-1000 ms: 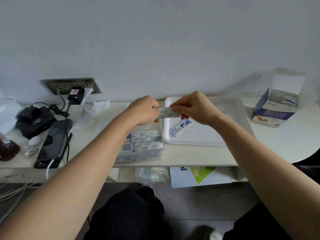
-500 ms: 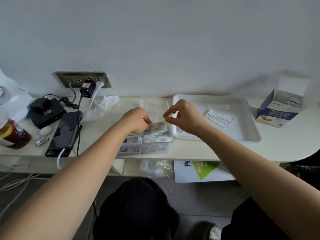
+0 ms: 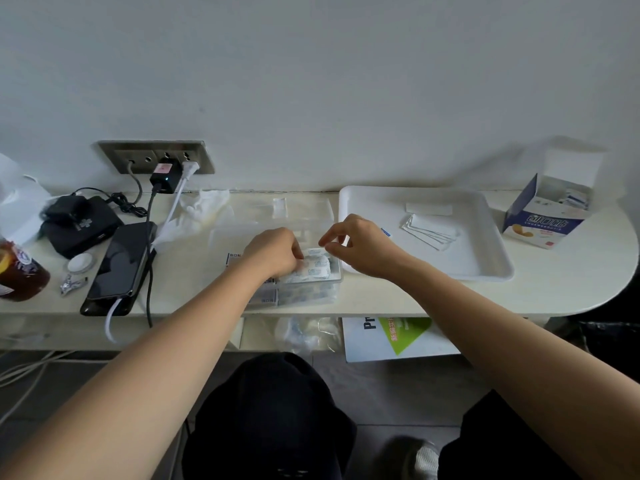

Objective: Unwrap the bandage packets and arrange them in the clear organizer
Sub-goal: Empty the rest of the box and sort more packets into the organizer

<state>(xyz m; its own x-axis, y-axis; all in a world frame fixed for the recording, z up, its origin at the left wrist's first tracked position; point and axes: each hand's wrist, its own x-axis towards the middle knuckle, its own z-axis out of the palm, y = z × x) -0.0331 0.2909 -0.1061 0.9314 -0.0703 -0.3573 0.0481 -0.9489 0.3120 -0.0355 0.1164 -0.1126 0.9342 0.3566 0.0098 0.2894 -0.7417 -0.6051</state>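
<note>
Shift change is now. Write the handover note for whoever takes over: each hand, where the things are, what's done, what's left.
Left hand: holds a bandage on top of the stack in the clear organizer.
Right hand: open, holds nothing, above the organizer's right edge.
Things: empty wrappers lie in the white tray. The bandage box stands open at the far right, with packets inside.
Done: several bandages unwrapped and stacked in the organizer.
Left: let go of this one, then unwrap the packets in the box.
</note>
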